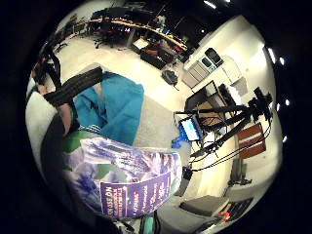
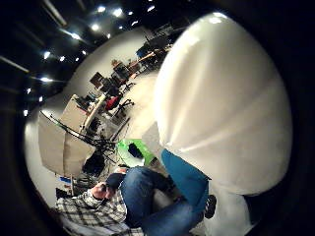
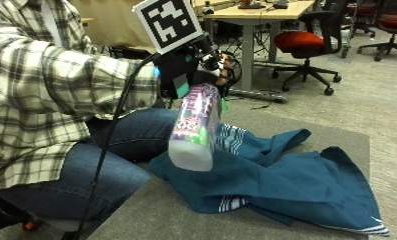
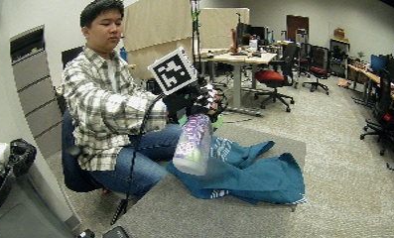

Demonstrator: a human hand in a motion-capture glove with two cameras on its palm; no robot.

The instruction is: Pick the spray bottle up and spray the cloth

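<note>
Outside view: right hand (image 3: 201, 67) fingers clenched round spray bottle (image 3: 195, 127) top, above cloth (image 3: 298, 182).

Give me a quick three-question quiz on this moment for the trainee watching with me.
1. True or false: the bottle is standing on the table.
2. What holds the bottle? A) the gloved right hand B) a bare hand C) nothing
3. Fill in: the teal ___ lies bunched on the table, below and beside the raised bottle.

Key:
1. False. It is lifted clear of the table, hanging by its top from the hand.
2. A. The hand grips the bottle's top, with the body hanging down at a slant.
3. cloth.
</note>
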